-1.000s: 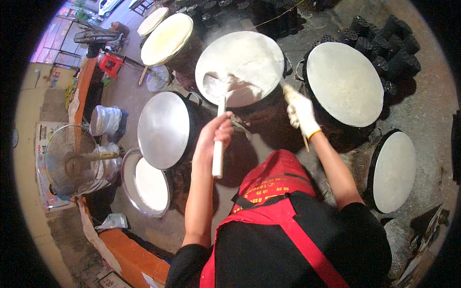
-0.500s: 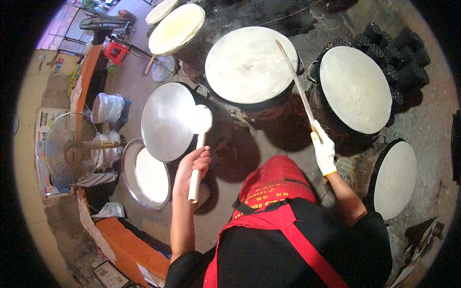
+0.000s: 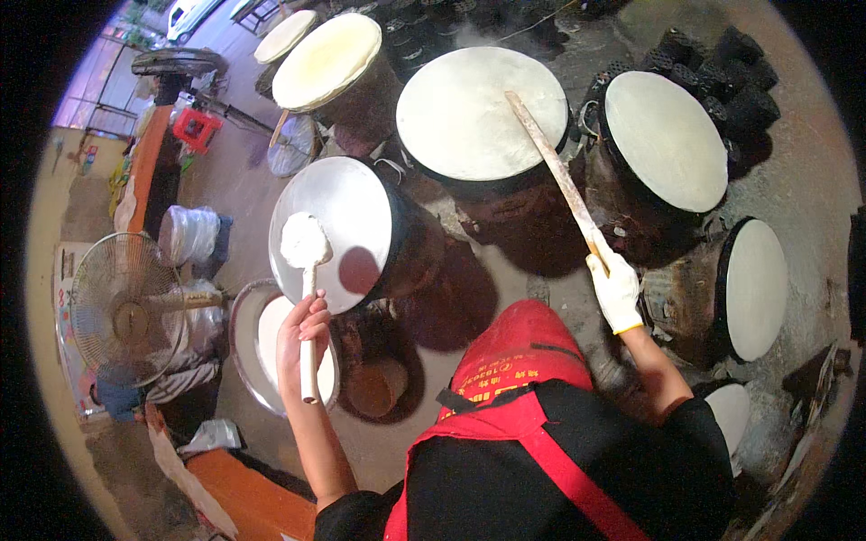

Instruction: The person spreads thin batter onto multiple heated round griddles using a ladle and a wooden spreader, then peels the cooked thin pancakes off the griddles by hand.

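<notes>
Above the bare metal lid (image 3: pixel 347 230) of a drum, the left hand (image 3: pixel 302 338) is clenched around the handle of a white ladle (image 3: pixel 305 245), whose bowl (coated in pale batter) hovers over the lid's left part. Just below the lid sits a basin (image 3: pixel 245 347) of white batter. The right hand (image 3: pixel 616 288), in a white glove, is wrapped tight around a long flat stick (image 3: pixel 552 171); its far end lies over a round batter-covered griddle (image 3: pixel 469 113), probably touching it. Another griddle (image 3: pixel 666 140) stands to the right.
</notes>
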`<act>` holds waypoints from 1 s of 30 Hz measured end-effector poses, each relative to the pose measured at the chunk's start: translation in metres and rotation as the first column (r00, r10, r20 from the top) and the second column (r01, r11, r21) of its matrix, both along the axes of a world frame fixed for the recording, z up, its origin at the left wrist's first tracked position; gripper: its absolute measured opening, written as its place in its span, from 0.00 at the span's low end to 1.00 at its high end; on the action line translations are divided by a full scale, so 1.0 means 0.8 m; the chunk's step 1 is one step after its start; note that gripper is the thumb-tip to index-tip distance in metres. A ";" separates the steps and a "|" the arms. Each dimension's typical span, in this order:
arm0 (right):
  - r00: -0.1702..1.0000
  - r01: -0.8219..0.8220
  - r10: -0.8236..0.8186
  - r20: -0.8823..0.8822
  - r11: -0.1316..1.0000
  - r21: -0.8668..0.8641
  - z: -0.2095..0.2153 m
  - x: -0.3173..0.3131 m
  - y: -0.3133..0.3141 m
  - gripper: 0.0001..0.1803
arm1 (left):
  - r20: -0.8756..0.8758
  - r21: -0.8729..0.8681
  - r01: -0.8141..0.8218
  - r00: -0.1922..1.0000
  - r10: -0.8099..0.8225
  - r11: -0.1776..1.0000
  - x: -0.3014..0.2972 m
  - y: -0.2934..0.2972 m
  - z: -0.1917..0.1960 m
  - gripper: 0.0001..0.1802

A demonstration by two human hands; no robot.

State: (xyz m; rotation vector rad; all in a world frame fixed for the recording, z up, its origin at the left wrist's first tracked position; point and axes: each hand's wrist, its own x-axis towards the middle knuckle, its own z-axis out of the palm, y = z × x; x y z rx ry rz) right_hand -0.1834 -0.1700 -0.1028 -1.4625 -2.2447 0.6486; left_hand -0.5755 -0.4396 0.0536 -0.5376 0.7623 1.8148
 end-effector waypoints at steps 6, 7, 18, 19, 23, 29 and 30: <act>0.941 0.006 -0.055 0.335 0.989 0.146 0.029 -0.032 -0.025 0.20 | -0.032 0.038 0.146 0.989 -0.145 0.988 -0.066 -0.033 -0.007 0.11; 0.931 0.011 -0.063 0.360 0.989 0.144 0.039 -0.029 -0.030 0.19 | -0.007 0.062 0.153 0.988 -0.153 0.986 -0.074 -0.037 -0.010 0.11; 0.729 -0.248 -0.344 -0.592 0.673 -0.697 0.007 -0.132 -0.074 0.25 | -0.331 -0.046 0.259 0.907 -0.259 0.965 -0.115 0.000 0.018 0.05; 0.715 -0.323 -0.365 -0.596 0.584 -0.745 0.008 -0.163 -0.082 0.25 | -0.378 -0.079 0.259 0.886 -0.270 0.963 -0.114 0.011 0.018 0.05; 0.689 -0.486 -0.444 -0.573 0.303 -0.820 -0.004 -0.262 -0.120 0.26 | -0.523 -0.186 0.228 0.801 -0.292 0.956 -0.103 0.055 0.006 0.04; 0.671 -0.505 -0.428 -0.606 0.335 -0.795 -0.028 -0.311 -0.195 0.27 | -0.728 -0.679 -0.167 0.279 -0.627 0.715 -0.137 0.083 -0.142 0.09; 0.686 -0.468 -0.379 -0.621 0.424 -0.775 -0.032 -0.310 -0.206 0.26 | -0.688 -0.661 -0.406 -0.009 -0.725 0.632 -0.145 0.081 -0.159 0.11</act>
